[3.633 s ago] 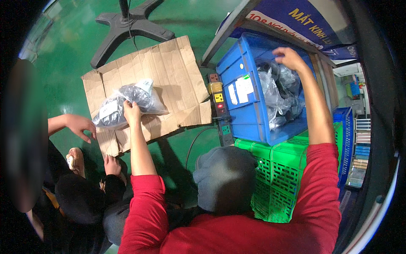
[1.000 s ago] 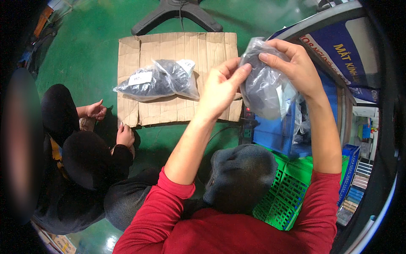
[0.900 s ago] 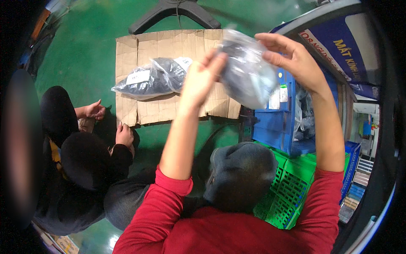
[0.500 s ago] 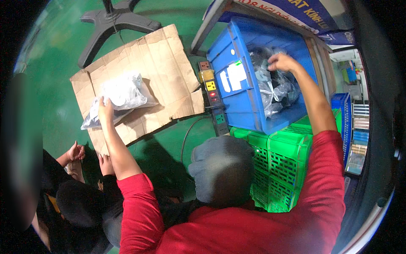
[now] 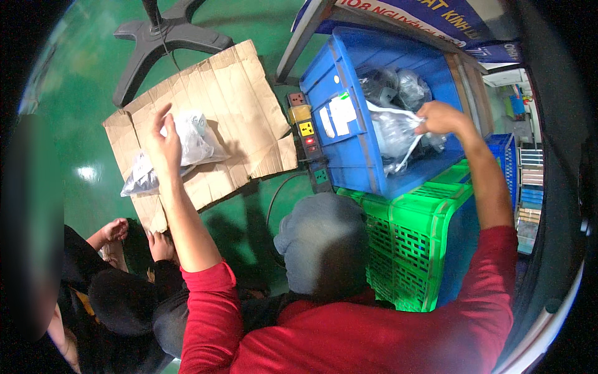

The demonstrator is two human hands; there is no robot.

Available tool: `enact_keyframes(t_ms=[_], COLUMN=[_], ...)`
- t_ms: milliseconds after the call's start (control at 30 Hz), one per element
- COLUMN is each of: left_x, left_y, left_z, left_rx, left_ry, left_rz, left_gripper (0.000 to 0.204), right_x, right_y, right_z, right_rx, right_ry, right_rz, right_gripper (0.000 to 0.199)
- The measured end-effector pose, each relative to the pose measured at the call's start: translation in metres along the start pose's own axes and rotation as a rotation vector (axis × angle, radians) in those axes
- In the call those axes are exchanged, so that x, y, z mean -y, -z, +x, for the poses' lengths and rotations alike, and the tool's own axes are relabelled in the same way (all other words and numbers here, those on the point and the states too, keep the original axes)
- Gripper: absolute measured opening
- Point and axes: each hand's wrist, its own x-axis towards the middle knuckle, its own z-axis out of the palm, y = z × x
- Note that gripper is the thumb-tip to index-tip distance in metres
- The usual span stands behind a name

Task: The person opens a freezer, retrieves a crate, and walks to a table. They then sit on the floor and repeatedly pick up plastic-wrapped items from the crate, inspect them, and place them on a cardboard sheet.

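My right hand is closed on the gathered white neck of a clear plastic bag, partly lifted in a blue crate. More clear bags with greyish contents lie behind it, too blurred to tell what they hold. My left hand is raised over a flattened cardboard sheet, its fingers apart and holding nothing. Beneath and beside it, filled plastic bags lie on the cardboard; one nearer bag has dark contents.
A power strip stands against the blue crate's left side. Green perforated crates are below it. A black stand base is at the far left. Another person's hands are near the cardboard's lower corner. A rounded grey cloth shape sits between my arms.
My left hand has lifted off the bag on the cardboard. My right hand has taken hold of a bag's neck in the blue crate and drawn it upward and right.
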Motion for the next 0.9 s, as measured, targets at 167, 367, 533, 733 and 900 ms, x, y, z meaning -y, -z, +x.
enact_keyframes(t_ms=[167,367,533,733,900], left_x=[-0.044,-0.11,-0.11,-0.124,-0.117], left_y=[-0.041,-0.081,-0.09,-0.024,-0.011], left_z=[-0.014,-0.057,-0.092,-0.079,-0.075], left_rx=[0.237,0.819,1.179,1.028,0.859], left_ry=[0.011,0.033,0.552,0.336,0.275], left_rz=[-0.307,-0.801,-1.515,-1.657,-1.584], left_gripper=[0.024,0.039,0.07,0.078,0.079], right_x=[0.025,0.083,0.112,0.113,0.121], right_y=[0.064,0.107,0.121,0.097,0.102], right_z=[-0.098,-0.157,-0.143,-0.071,-0.045], right_rx=[-0.262,-0.58,-0.519,-0.538,-0.448], right_ry=[-0.026,0.239,0.302,0.377,0.424], right_rz=[0.188,0.187,0.371,0.789,0.826], right_gripper=[0.025,0.024,0.038,0.024,0.025])
